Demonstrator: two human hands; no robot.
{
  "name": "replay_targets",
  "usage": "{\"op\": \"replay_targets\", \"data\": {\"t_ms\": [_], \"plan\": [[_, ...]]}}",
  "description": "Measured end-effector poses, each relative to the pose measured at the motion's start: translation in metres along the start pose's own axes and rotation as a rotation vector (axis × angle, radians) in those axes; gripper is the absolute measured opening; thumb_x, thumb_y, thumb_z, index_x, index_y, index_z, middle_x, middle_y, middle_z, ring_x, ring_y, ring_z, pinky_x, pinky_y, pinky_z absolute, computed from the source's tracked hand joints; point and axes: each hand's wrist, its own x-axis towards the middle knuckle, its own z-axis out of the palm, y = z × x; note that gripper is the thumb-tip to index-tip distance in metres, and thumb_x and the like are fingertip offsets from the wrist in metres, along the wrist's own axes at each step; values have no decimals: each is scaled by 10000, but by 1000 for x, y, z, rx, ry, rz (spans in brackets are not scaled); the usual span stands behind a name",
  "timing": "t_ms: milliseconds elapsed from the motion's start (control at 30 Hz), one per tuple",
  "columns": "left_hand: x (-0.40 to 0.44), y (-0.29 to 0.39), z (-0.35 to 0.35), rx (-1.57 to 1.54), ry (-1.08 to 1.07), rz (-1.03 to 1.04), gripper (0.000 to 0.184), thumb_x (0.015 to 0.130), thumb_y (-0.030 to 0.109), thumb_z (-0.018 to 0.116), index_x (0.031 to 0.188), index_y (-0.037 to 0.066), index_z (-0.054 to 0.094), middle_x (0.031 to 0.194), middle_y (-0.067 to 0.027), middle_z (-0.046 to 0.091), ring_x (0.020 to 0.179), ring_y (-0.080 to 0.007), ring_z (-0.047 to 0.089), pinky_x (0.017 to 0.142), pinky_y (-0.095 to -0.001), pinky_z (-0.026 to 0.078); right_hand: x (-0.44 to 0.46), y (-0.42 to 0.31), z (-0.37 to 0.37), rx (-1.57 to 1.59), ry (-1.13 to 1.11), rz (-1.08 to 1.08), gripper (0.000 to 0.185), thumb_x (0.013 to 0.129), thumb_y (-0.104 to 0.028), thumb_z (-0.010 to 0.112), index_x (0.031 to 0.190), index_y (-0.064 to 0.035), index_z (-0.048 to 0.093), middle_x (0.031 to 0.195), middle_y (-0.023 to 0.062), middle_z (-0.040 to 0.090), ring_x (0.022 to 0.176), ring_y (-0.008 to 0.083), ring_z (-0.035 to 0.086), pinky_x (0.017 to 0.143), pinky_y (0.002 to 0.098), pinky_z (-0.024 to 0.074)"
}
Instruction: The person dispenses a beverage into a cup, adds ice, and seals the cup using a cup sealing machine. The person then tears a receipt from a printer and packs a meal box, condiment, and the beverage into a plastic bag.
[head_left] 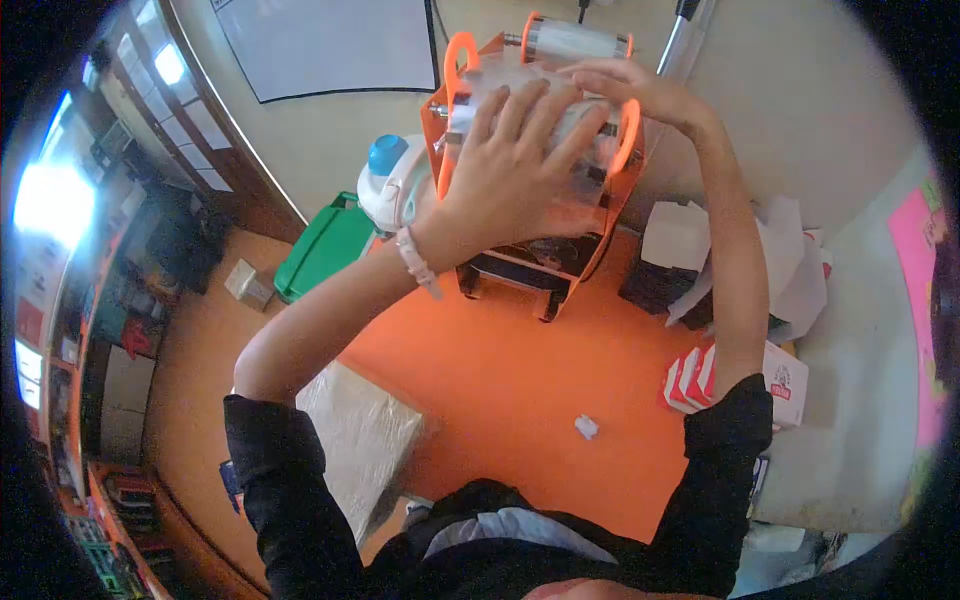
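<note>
An orange machine (590,262) stands on the orange tabletop, with a roll of clear film (592,125) between two orange discs on its upper part. My left hand (515,165), a pale watch on its wrist, lies over the front of this roll with its fingers spread. Along the roll's far upper edge, my right hand (640,88) reaches in from the right, its fingers stretched out flat towards the left. Loose film shows around the fingers. A second, smaller roll (577,40) sits behind, at the top. My palms hide much of the film.
Left of the machine are a white jug with a blue cap (388,156) and a green container (322,250). A plastic-wrapped block (360,440) lies nearer me. Red-and-white boxes (787,385) and a dark box with papers (672,240) stand right. A crumpled scrap (586,427) lies on the tabletop.
</note>
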Motion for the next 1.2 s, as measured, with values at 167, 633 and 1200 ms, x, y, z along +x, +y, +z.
{"op": "replay_targets", "data": {"t_ms": [167, 633, 1200], "plan": [[64, -51, -32, -519, -527, 23, 817, 603, 527, 678, 1252, 137, 371, 1119, -127, 456, 1033, -316, 439, 918, -435, 341, 0, -47, -18, -168, -235, 385, 574, 848, -423, 547, 1247, -18, 465, 1145, 77, 552, 1046, 173, 506, 886, 306, 398], [32, -48, 13, -281, -339, 113, 859, 457, 472, 801, 1167, 122, 467, 1121, -119, 557, 1051, -313, 519, 895, -456, 379, -21, 63, -122, -639, 1300, 298, 588, 739, -396, 689, 1154, -31, 488, 1105, 127, 548, 993, 213, 517, 856, 335, 418], [-54, -1, 71, 319, 340, -62, 392, 762, 316, 592, 1131, 268, 468, 1202, -16, 482, 1121, -197, 439, 949, -475, 276, 16, -6, -140, 734, 1027, 294, 341, 867, -411, 463, 775, -87, 512, 666, 40, 514, 589, 207, 502, 559, 353, 439]]}}
